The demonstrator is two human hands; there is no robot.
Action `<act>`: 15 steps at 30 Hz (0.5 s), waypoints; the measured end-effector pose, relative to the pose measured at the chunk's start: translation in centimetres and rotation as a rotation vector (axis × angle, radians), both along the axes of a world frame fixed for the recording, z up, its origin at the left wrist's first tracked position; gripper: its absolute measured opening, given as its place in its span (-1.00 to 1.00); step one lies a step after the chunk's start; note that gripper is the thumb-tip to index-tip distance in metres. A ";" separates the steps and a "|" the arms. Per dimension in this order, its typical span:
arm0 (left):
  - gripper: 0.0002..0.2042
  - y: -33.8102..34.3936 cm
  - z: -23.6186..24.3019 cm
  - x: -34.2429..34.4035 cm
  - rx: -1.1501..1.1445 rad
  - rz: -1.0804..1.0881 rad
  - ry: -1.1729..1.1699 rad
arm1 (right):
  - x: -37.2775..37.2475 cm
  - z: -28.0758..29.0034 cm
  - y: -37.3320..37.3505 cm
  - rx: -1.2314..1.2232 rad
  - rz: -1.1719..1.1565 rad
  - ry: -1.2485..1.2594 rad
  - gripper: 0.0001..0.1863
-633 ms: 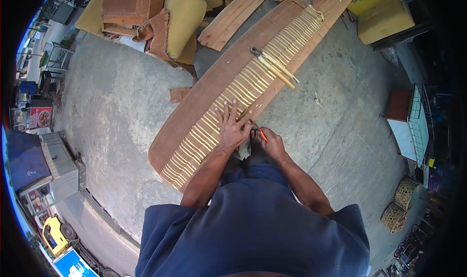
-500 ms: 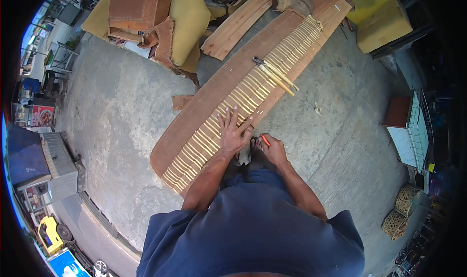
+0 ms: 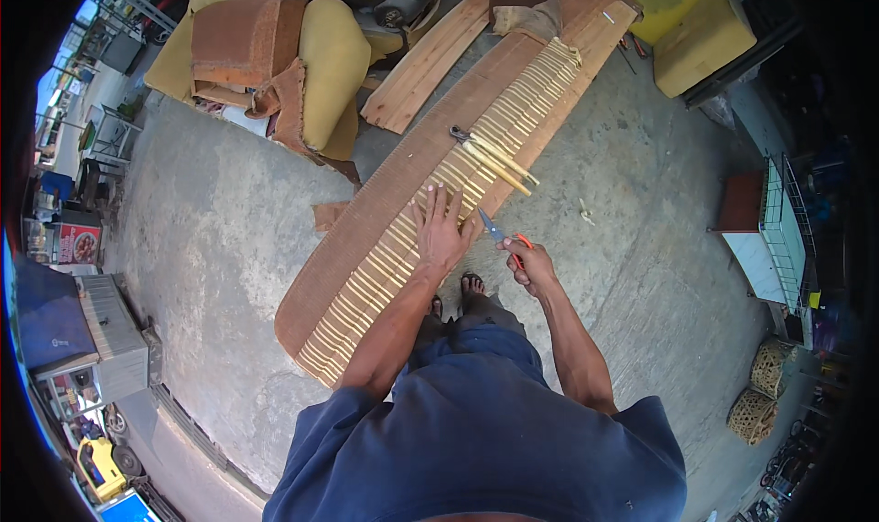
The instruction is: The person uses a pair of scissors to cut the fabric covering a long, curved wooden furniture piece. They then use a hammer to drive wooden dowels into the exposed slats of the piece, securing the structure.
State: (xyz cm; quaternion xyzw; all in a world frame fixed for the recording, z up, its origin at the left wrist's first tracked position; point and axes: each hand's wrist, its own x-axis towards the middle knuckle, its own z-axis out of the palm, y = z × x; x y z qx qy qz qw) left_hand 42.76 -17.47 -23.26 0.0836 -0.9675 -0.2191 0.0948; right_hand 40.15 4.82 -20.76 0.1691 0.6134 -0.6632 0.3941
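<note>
A long brown panel (image 3: 325,284) lies diagonally across the floor, with a row of cream bands (image 3: 366,293) running crosswise along its near side. My left hand (image 3: 443,240) rests on those bands with its fingers spread. Just to the right, beyond the panel's near edge, my right hand (image 3: 535,268) grips red-handled scissors (image 3: 493,227), their grey blades pointing up toward the panel. A tool with a dark metal head and two long pale-yellow handles (image 3: 494,165), like pincers, lies on the bands farther up. Brown cloth (image 3: 531,16) is bunched at the far end.
Worn brown-and-yellow seat parts (image 3: 247,46) stand at the far left, beside a wooden plank (image 3: 430,59). Yellow foam blocks (image 3: 705,41) are at the far right. A small pale scrap (image 3: 586,212) lies on the concrete floor. Woven baskets (image 3: 755,412) stand at the right.
The scissors in my right hand have moved back from the panel's edge, and their blades now show. My left hand stays on the bands, shifted slightly up the panel. The view has shifted a little.
</note>
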 end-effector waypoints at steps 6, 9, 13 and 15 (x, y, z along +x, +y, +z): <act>-0.33 0.9 -1.8 -0.5 -0.070 -0.016 -0.002 | -1.4 -1.0 -0.2 -0.048 0.000 -0.041 -0.67; -0.41 1.2 -1.3 -0.7 -0.152 -0.061 -0.016 | -1.8 -0.7 -0.8 -0.005 -0.015 -0.050 -0.68; -0.53 1.5 -1.0 -0.5 -0.234 -0.144 -0.006 | -1.9 -2.0 -0.3 -0.148 -0.027 -0.166 -0.61; -0.57 1.4 -1.0 -0.8 -0.235 -0.145 0.018 | -1.4 -3.3 0.3 -0.258 -0.058 -0.154 -0.47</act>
